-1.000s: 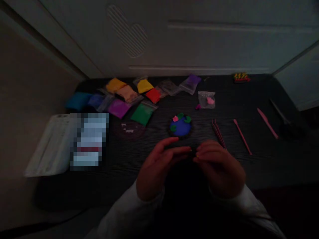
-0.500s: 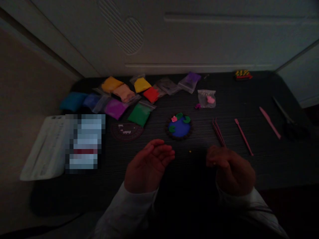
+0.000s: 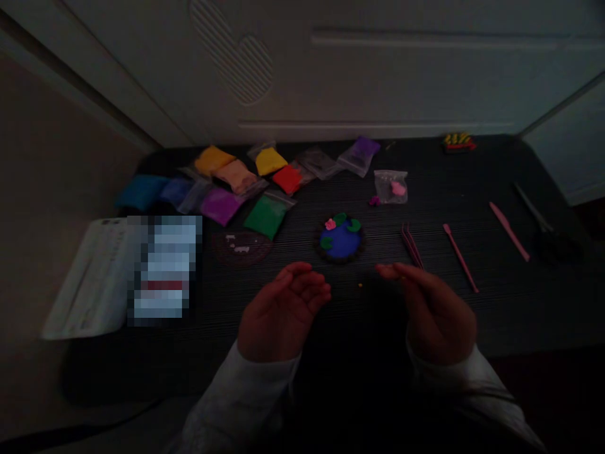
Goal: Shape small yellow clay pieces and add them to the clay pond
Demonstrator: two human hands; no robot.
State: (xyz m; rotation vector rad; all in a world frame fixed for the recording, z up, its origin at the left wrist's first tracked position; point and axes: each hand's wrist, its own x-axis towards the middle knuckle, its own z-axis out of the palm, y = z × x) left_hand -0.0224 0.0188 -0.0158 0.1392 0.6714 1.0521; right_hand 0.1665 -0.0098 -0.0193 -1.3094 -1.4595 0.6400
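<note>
Left hand (image 3: 282, 312): one, grip wide, fingers loosely curled, palm showing, apart from the yellow bit.
Right hand (image 3: 437, 313): one, fingers extended close together; a tiny yellow speck (image 3: 403, 278) shows at the fingers. Whether the grip pinches it, cannot tell.
Yellow bit (image 3: 360, 285): one, on the dark bench (image 3: 491, 321), between the hands.
Disc (image 3: 341, 241): one, blue, dark knobbly rim, three green leaves, pink flower (image 3: 329, 224); flat on the bench, beyond the yellow bit.
Tools, pink, right of the disc: tweezers (image 3: 412, 246), nearest the right hand; stick (image 3: 460, 257); knife (image 3: 509, 231). Scissors (image 3: 543, 221), farther right.
Bags, assorted colours, left and far side; green bag (image 3: 267, 215) near the protractor (image 3: 242, 248).
Clear bag (image 3: 391, 188): pink lump inside, purple piece (image 3: 374, 201) beside it.
Paper (image 3: 97, 277): far left.
</note>
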